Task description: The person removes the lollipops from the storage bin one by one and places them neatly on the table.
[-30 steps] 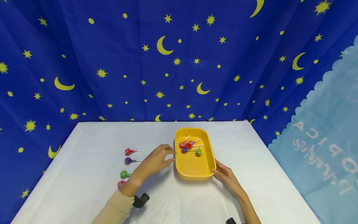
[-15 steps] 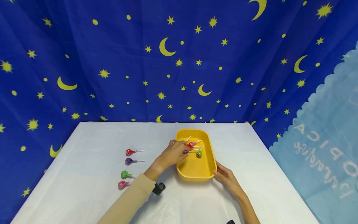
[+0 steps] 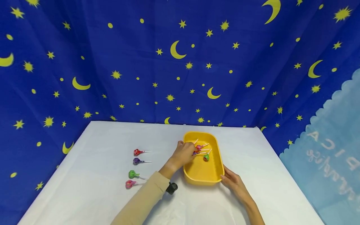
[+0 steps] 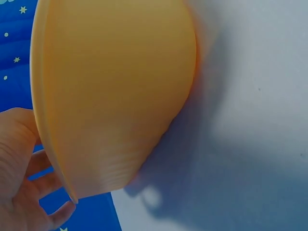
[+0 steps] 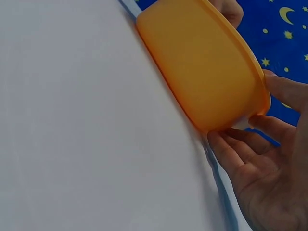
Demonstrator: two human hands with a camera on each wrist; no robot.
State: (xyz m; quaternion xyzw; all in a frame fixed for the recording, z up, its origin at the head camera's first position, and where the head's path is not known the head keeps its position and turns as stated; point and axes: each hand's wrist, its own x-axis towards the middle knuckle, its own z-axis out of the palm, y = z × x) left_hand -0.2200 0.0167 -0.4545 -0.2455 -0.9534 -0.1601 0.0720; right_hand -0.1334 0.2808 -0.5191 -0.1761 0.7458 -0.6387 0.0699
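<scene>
A yellow plastic basin (image 3: 201,175) stands on the white table with several wrapped lollipops in its far half, among them a green lollipop (image 3: 206,157) and a pink lollipop (image 3: 199,147). My left hand (image 3: 184,153) reaches over the basin's left rim, fingertips down among these sweets; whether they pinch one is hidden. In the left wrist view, the basin's wall covers part of that hand. My right hand (image 3: 234,186) holds the basin's near right corner. In the right wrist view, its thumb is at the rim and its fingers are against the wall below.
Left of the basin, a red lollipop (image 3: 137,152), a purple lollipop (image 3: 137,161), a green lollipop (image 3: 132,174) and a pink lollipop (image 3: 130,184) lie in a column on the table (image 3: 109,153). Behind hangs a blue curtain (image 3: 157,68) with moons and stars.
My left hand has moved right, from outside the basin's left rim to over the lollipops inside. My right hand keeps its hold on the corner. The head view has shifted slightly.
</scene>
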